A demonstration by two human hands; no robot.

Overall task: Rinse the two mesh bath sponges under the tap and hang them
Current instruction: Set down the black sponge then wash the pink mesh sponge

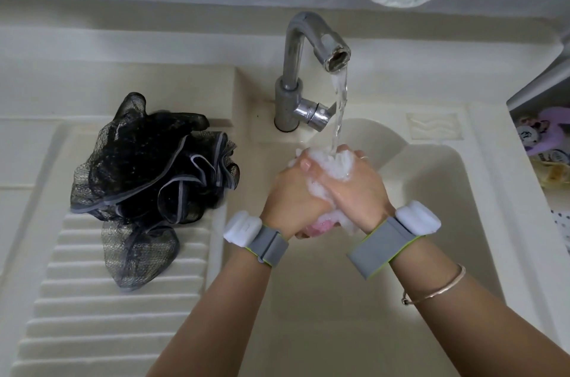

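Two sponges, neither hung | left hand (293, 194) and right hand (359, 188) grip squeezing white sponge (331, 165) under tap (308, 68) | black sponge (148, 179) waits on washboard (92, 299).

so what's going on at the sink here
A person is rinsing a white and pink mesh sponge, squeezing it between the left hand and the right hand under the water running from the tap. The hands are over the basin of the sink. The second sponge, a black mesh one, lies untouched on the ribbed washboard to the left. Neither sponge is hung up yet.
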